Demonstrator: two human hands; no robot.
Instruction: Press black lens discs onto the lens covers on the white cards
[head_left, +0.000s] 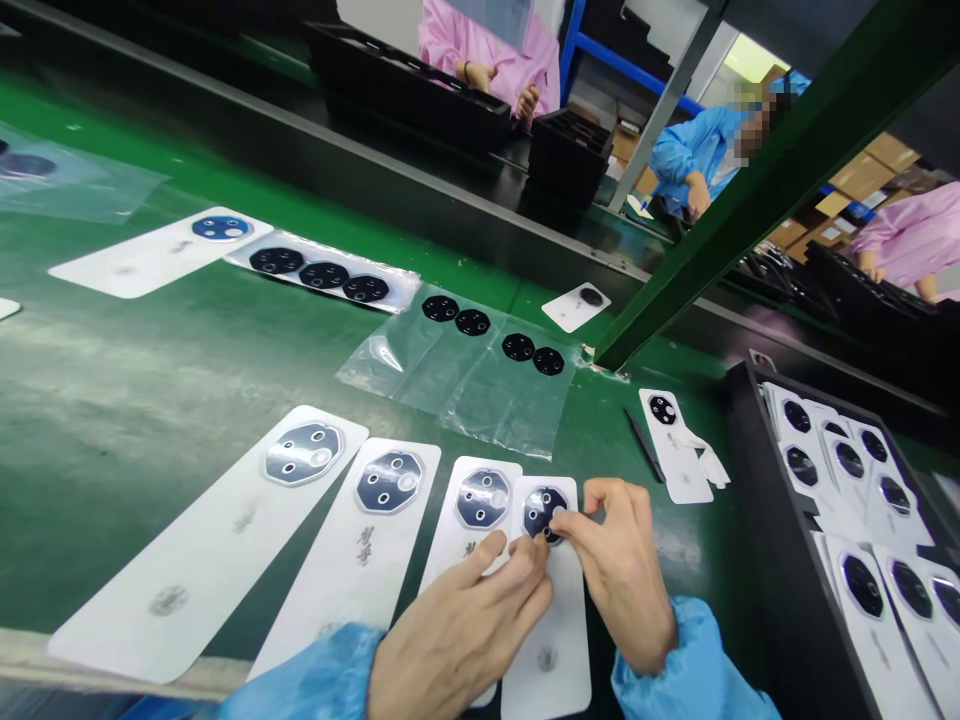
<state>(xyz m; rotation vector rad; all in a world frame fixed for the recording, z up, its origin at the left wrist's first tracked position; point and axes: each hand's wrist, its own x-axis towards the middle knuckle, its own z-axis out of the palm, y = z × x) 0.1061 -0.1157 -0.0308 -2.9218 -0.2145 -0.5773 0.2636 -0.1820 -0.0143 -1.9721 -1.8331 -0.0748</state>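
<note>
A white phone back panel (547, 610) lies in front of me, with a dark octagonal camera piece (541, 508) at its top. My right hand (626, 570) is closed, its thumb on the piece's right side; anything pinched there is hidden. My left hand (465, 625) has bent, bunched fingers at the piece's lower edge, and whatever they hold is hidden too. Under the left hand, a second panel (448, 535) partly shows. Two more white panels lie to the left, a nearer one (341, 560) and a farther one (202, 545), each with a shiny octagonal piece.
Clear plastic film (487, 410) with black octagonal pieces lies ahead, beside a silvery strip (322, 270) of them. Dark tweezers (643, 445) rest by another panel (686, 470). A black tray (780, 560) of panels stands right. A green post (720, 240) rises ahead; people work beyond.
</note>
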